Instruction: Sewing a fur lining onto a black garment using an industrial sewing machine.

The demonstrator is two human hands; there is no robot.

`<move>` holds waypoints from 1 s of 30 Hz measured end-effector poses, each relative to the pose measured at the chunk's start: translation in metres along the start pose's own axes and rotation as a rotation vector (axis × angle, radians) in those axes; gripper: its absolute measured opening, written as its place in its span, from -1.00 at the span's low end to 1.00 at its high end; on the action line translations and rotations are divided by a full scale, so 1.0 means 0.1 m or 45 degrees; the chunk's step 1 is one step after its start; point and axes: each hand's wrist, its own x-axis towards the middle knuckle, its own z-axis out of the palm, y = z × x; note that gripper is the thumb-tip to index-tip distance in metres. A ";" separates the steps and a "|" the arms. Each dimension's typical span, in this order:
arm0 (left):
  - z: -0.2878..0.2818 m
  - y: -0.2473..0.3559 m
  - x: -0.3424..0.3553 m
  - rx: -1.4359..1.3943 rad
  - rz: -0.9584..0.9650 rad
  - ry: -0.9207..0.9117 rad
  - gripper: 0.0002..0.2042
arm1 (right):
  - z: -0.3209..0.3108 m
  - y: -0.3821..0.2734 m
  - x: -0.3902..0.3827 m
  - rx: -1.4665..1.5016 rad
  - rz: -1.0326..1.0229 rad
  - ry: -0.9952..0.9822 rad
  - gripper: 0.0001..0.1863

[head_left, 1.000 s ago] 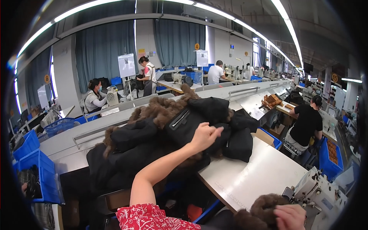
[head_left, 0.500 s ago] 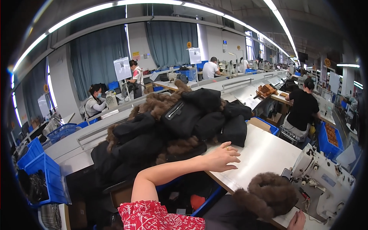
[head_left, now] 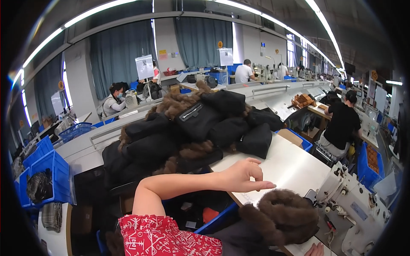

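Observation:
My left hand [head_left: 245, 176] hangs over the edge of the white table [head_left: 294, 164], fingers loosely curled, thumb stretched out to the right. Nothing shows in it. Just below and right of the thumb, brown fur trim [head_left: 286, 213] lies bunched up, with dark cloth [head_left: 239, 237] running from it toward me. Only the fingers of my right hand [head_left: 316, 250] show at the bottom edge, laid flat on the table by the fur. A white sewing machine [head_left: 356, 205] stands to the right of the fur.
A big pile of black garments [head_left: 192, 136] with brown fur fills the table's far left. Blue bins [head_left: 55, 170] stand at the left, one holding a dark bundle. A co-worker in black [head_left: 341, 123] sits at far right, near a blue crate [head_left: 369, 164] of brown pieces.
My left hand has curled its fingers and shifted slightly down in the picture, nearer the fur. The view has turned a little, so the fur and machine sit farther left.

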 end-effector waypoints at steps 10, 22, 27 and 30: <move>-0.48 1.21 0.58 -0.407 0.744 -0.169 -0.57 | 0.08 -0.04 -0.21 0.014 0.350 -0.239 -0.75; 0.18 0.87 0.40 0.206 0.674 -0.144 -0.70 | -0.13 -0.16 0.25 0.893 0.641 -0.217 -0.57; 1.18 0.37 0.98 0.065 0.319 -0.729 -0.57 | -0.06 -0.56 0.54 0.855 0.207 -0.261 -0.25; 1.41 -0.01 1.16 -0.030 0.241 -0.968 -0.66 | 0.13 -0.85 0.43 0.899 0.226 -0.161 -0.37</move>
